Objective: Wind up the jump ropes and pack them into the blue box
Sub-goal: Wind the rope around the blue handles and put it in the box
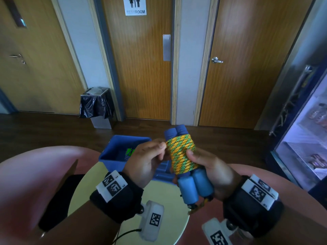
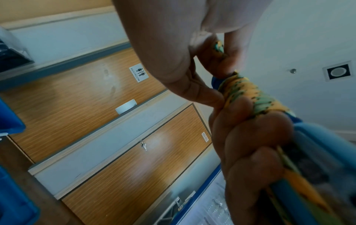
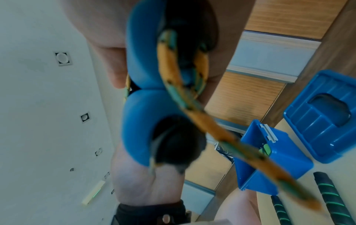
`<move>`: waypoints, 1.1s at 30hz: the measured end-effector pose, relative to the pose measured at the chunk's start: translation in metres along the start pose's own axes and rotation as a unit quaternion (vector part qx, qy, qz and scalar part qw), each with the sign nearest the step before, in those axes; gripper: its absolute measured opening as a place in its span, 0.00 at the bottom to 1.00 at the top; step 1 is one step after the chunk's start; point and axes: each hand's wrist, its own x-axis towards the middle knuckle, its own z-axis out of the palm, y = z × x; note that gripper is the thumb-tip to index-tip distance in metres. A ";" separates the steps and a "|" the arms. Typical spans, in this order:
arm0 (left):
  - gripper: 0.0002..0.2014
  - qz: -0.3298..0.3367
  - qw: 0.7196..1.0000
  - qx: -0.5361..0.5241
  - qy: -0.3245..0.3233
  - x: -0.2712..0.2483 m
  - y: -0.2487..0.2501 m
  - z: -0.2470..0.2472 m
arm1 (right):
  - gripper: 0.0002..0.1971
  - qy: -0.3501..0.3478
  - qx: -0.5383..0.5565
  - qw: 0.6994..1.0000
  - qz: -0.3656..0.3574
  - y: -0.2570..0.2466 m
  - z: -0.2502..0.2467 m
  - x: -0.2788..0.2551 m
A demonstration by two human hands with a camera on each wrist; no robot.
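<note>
A jump rope [image 1: 182, 156] with two blue foam handles [image 1: 194, 186] side by side has its yellow-green cord wound tightly round them. My right hand [image 1: 196, 158] grips the wound bundle from the right. My left hand [image 1: 160, 149] pinches the cord at the coil's upper left; in the left wrist view the cord [image 2: 219, 47] runs between its fingers. A loose tail of cord [image 3: 231, 140] hangs from the handle ends [image 3: 142, 73]. The open blue box [image 1: 113, 157] stands behind the hands on the table, with something green [image 1: 130, 152] inside.
The box's blue lid [image 3: 323, 115] lies beside the box [image 3: 269, 161] on the round pale table [image 1: 166, 197]. A second rope's black handles with green spirals [image 3: 331, 196] lie on the table. A bin with a black bag [image 1: 96, 105] stands by the doors, a glass fridge [image 1: 307, 138] at the right.
</note>
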 end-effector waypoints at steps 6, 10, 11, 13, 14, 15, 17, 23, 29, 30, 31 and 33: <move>0.23 -0.003 1.000 0.007 -0.018 0.000 0.002 -0.004 | 0.22 0.003 0.004 1.000 -0.004 -0.002 0.001 -0.001; 0.20 -0.011 0.999 -0.010 -0.034 0.001 0.001 -0.006 | 0.21 -0.031 0.037 0.999 0.017 0.001 0.001 -0.003; 0.19 -0.018 0.999 -0.024 -0.040 0.001 0.000 -0.005 | 0.20 -0.040 0.049 0.998 0.028 0.001 0.001 -0.004; 0.21 -0.036 0.996 -0.058 -0.062 0.001 -0.001 -0.001 | 0.22 -0.057 0.066 0.995 0.048 0.000 0.001 -0.005; 0.25 -0.048 0.993 -0.072 -0.077 0.001 -0.001 0.001 | 0.23 -0.069 0.073 0.993 0.056 0.000 0.001 -0.005; 0.28 -0.060 0.991 -0.082 -0.091 0.001 0.001 0.004 | 0.25 -0.082 0.079 0.991 0.064 0.000 0.002 -0.006; 0.33 -0.084 0.986 -0.094 -0.108 0.000 0.006 0.011 | 0.28 -0.109 0.090 0.987 0.073 0.000 0.003 -0.005; 0.25 -0.074 0.994 -0.057 -0.060 0.001 0.013 0.012 | 0.26 -0.085 0.101 0.985 0.108 -0.001 0.008 0.005; 0.31 -0.043 0.981 0.169 0.084 0.006 0.008 -0.004 | 0.29 0.115 -0.239 0.964 0.002 0.016 0.020 0.029; 0.34 -0.034 0.974 0.207 0.081 0.007 0.008 -0.005 | 0.25 0.114 -0.275 0.954 -0.024 0.020 0.024 0.033; 0.34 -0.024 0.967 0.241 0.077 0.006 0.012 -0.006 | 0.22 0.108 -0.289 0.950 -0.052 0.025 0.029 0.037; 0.34 -0.009 0.955 0.289 0.071 0.007 0.018 -0.014 | 0.21 0.105 -0.276 0.952 -0.086 0.031 0.037 0.044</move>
